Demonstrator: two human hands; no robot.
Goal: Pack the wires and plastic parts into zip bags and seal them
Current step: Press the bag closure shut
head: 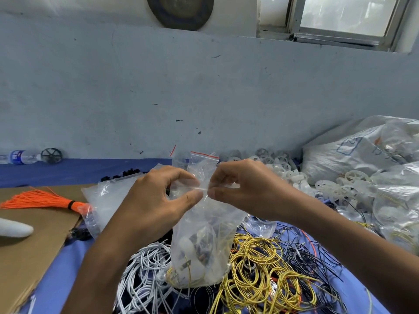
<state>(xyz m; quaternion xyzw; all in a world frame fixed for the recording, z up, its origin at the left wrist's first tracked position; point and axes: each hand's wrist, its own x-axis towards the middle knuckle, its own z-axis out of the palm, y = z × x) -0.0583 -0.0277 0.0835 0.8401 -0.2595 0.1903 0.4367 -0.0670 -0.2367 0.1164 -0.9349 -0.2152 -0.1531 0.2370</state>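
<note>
A clear zip bag (204, 241) with a red strip at its top hangs upright over the wire pile, holding wires and white plastic parts at its bottom. My left hand (156, 198) pinches the bag's upper part from the left between thumb and fingers. My right hand (244, 189) pinches it from the right at the same height. Loose white wires (145, 275), yellow wires (260, 275) and dark wires (310, 257) lie tangled on the blue table under the bag. White plastic wheels (278, 168) are heaped behind my right hand.
An orange wire bundle (40, 199) lies on brown cardboard (34, 252) at the left. Empty clear bags (106, 198) sit beside my left hand. Big filled plastic sacks (362, 150) stand at the right. A water bottle (20, 157) and a black wheel (51, 155) lie by the wall.
</note>
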